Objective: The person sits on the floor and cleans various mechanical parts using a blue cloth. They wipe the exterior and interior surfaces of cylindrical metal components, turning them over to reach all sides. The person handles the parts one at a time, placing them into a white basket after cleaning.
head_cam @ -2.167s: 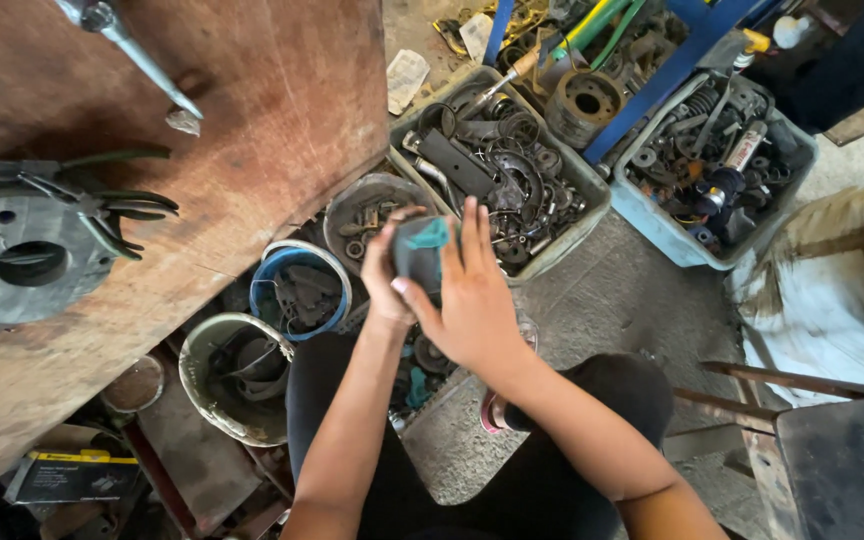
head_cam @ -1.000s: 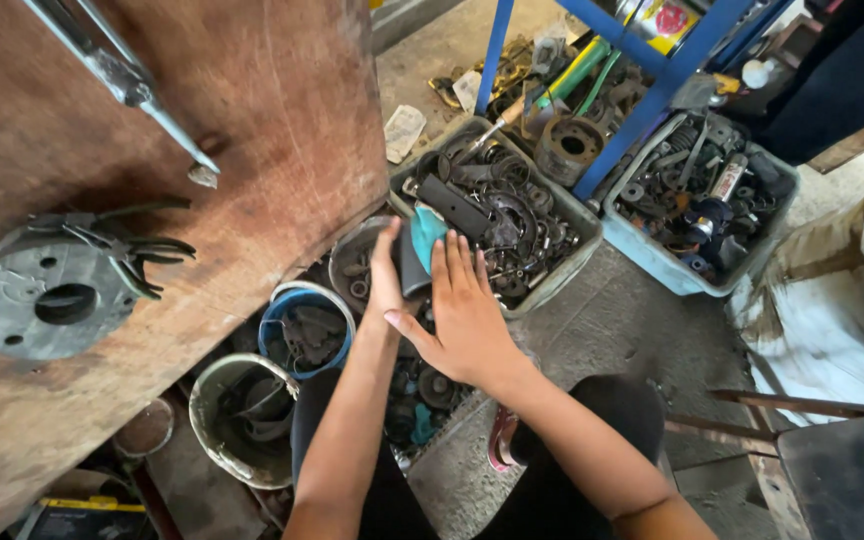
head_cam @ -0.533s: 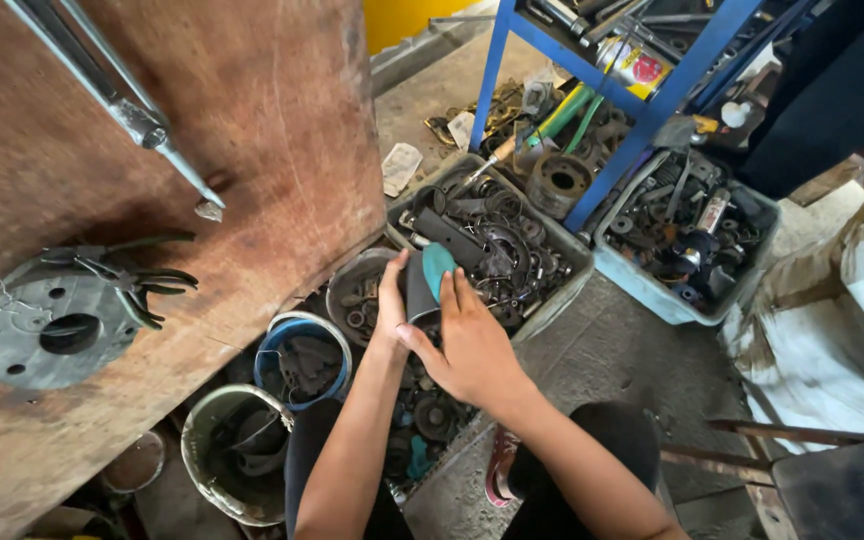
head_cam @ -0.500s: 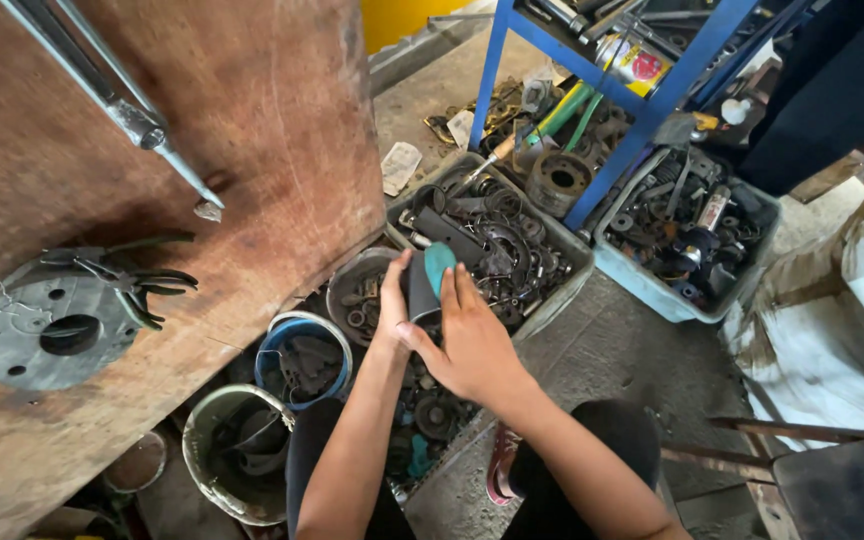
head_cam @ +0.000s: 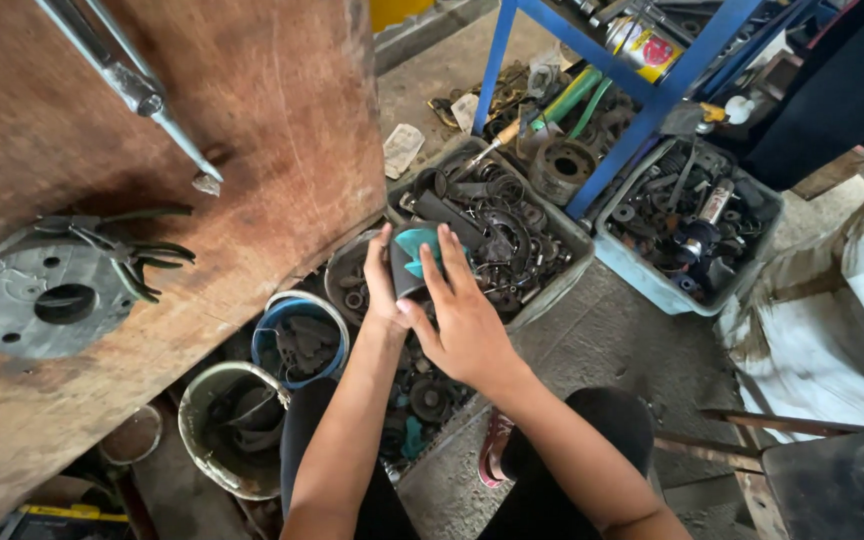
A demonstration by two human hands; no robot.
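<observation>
Bench [head_cam: 282, 110]: a broad brown wooden top filling the left of the view, with a grey metal disc [head_cam: 37, 300] lying on it, pliers [head_cam: 127, 262] across the disc's right edge, and a long steel tool [head_cam: 137, 92] slanting above.
Rack [head_cam: 652, 95]: blue metal frame at top right, hoses and a can on and under it.
Sacking [head_cam: 832, 320]: pale cloth heaped at the right edge.
Trays: two grey tubs of dark scrap parts on the concrete floor, the nearer tub [head_cam: 562, 272] just past the hands, the farther tub [head_cam: 652, 285] to its right, beside the rack leg.
Buckets: a white pail [head_cam: 192, 440] and a blue-rimmed pail [head_cam: 277, 310] under the bench edge, both holding dark parts; a round pan [head_cam: 337, 262] of small rings sits behind the left hand.
Sleeve [head_cam: 407, 260]: a dark tube-like piece with a teal end, held upright between both hands above the pan and the nearer tub's left corner; long axis runs roughly away from the person, teal end farthest.
Left hand [head_cam: 382, 285]: clasps the sleeve's left side, thumb pointing up along it.
Right hand [head_cam: 462, 315]: fingers spread and laid flat against the sleeve's right side, pressing rather than clenched; it covers more of the piece than the left.
Relation: the sleeve lies straight ahead of both palms, sandwiched, touching each.
</observation>
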